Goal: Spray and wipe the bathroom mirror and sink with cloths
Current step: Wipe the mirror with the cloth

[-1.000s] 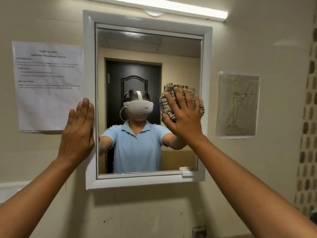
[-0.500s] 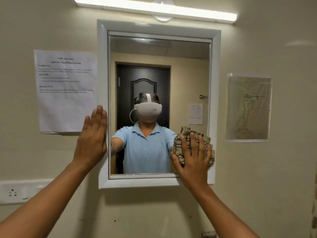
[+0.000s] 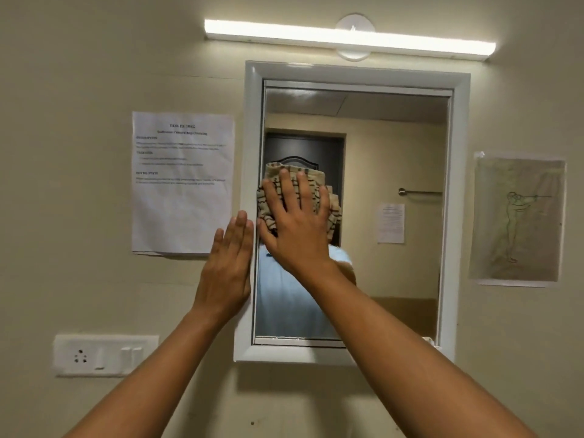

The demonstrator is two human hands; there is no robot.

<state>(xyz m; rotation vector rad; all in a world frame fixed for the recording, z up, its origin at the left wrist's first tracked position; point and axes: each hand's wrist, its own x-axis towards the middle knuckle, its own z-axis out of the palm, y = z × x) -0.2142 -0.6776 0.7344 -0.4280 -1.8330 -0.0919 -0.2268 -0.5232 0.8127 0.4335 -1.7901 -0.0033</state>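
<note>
The cloth (image 3: 298, 197) is pressed flat against the mirror (image 3: 392, 147) by the right hand (image 3: 295, 226), whose fingers are spread and nearly straight over it, so that the cloth is pinned by the palm rather than gripped. This flat hold is judged to spread pressure across a wide patch of glass, as wiping calls for. The cloth is found at the left side of the glass, about mid-height, just beside the inner edge of the frame (image 3: 249, 147). It is bunched into a rough pad with no clear long axis; its loose folds show above the fingertips and to the right of the hand. The fingers are pointed upward and slightly left.

The left hand (image 3: 227, 267) is laid open and flat where the wall (image 3: 79, 74) meets the left edge of the frame, fingers together and pointing up; nothing is held in it. It is judged to be placed there as a brace while the other arm works.

The mirror is hung upright, with its long axis vertical. Most of the glass to the right of the cloth is uncovered, and whether it has been wiped cannot be told. No spray bottle and no sink are in view.
</note>
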